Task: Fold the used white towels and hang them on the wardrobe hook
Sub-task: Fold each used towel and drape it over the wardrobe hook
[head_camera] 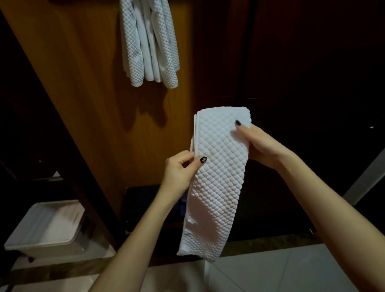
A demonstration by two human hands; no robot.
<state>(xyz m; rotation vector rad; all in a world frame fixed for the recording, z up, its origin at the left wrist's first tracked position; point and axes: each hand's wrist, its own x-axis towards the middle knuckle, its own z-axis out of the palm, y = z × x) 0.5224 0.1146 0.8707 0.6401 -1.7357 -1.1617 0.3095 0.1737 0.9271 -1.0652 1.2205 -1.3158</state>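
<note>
I hold a white quilted towel (219,166) folded into a long narrow strip, hanging down in front of the wardrobe. My left hand (181,168) pinches its left edge about a third of the way down, thumb on the front. My right hand (260,142) grips the right edge near the folded top. Other white towels (149,38) hang in a bunch against the wooden wardrobe panel (83,84) at the top; the hook that holds them is out of view.
A white plastic bin (46,229) with white fabric inside stands at the lower left. Dark wardrobe doors (305,61) fill the right side. A dark object (143,204) sits on the wardrobe floor behind my left arm. Pale floor tiles (272,275) lie below.
</note>
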